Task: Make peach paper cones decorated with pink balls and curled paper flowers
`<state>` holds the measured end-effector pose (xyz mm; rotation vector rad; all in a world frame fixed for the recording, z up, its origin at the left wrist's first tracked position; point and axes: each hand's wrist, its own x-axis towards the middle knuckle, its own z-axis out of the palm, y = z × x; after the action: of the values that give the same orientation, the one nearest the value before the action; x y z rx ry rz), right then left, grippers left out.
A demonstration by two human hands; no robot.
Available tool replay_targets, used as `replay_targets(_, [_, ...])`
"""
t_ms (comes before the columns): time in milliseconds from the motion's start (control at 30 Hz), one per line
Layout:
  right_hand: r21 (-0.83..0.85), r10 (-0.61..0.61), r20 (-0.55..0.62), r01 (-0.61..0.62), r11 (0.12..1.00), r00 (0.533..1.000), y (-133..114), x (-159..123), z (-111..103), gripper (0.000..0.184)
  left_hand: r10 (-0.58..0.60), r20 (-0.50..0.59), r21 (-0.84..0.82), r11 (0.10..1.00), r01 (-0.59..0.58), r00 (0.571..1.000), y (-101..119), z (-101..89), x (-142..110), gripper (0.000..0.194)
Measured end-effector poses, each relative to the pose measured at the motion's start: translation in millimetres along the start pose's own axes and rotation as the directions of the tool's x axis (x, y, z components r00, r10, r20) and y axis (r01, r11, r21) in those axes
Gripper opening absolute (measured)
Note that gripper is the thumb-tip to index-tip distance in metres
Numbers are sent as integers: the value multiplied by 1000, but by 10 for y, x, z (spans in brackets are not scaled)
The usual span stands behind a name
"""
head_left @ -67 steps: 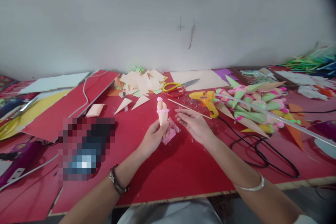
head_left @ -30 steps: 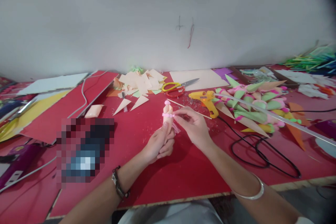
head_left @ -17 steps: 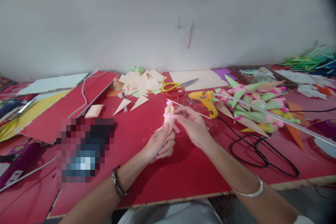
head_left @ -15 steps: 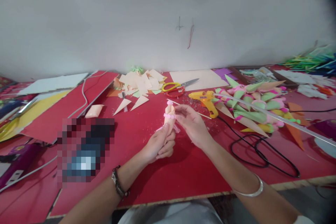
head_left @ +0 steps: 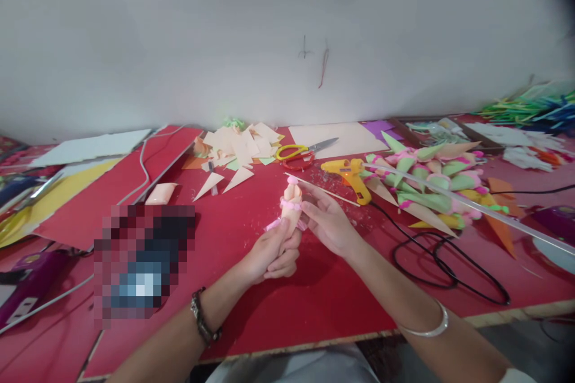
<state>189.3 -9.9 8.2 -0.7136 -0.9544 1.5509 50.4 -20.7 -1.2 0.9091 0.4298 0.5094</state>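
Near the middle of the table I hold a small peach paper figure (head_left: 290, 213) upright, with a pink ball on top, a fluffy pink trim round its upper part and pink pieces lower down. My left hand (head_left: 272, 254) is wrapped round its lower half, the thumb pressed along the front. My right hand (head_left: 330, 221) is at its right side, fingers bent together, thumb and fingertips on the pink trim (head_left: 294, 206). The fingertips partly hide the trim's right end. Behind the right hand lies a thin stick (head_left: 321, 188).
A yellow glue gun (head_left: 350, 176) with a long clear glue stick and black cord lies to the right, by a pile of paper cones (head_left: 431, 182). Behind are yellow-handled scissors (head_left: 305, 151) and paper scraps (head_left: 233, 143). A pixelated dark object (head_left: 153, 263) is at the left.
The view has shifted slightly. The paper figure leans a little differently in my left hand, and my right hand's fingers have moved slightly along its right side.
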Motion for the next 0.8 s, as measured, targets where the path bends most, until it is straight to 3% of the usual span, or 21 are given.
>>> replay_targets(100, [-25,0,40,1,1000,999,-11,-6,3,49,56,-32,78,996,-53,998,-21,10,7,48])
replay_targets(200, [-44,40,155,-34,998,987,-15,-18,-2,60,199,-144,338,930,-141,969,-59,29,14,49])
replay_targets(267, [-80,70,199,-55,995,977,-14,-29,-7,53,293,-219,524,840,-141,931,-84,35,16,48])
replay_targets(367, [-175,66,206,-30,984,976,-11,-45,-9,33,368,-270,670,736,-101,890,-105,14,17,43])
replay_targets(500, [-292,-72,122,105,951,990,2,-70,8,31,461,-311,813,582,-19,831,-100,-46,7,26])
replay_targets(633, [-507,-246,69,247,826,967,16,-108,37,41,542,-341,902,420,104,768,-71,-74,-16,9])
replay_targets(800, [-671,-347,236,411,617,908,-43,-146,80,40,638,-217,976,148,159,739,-30,-111,-25,9])
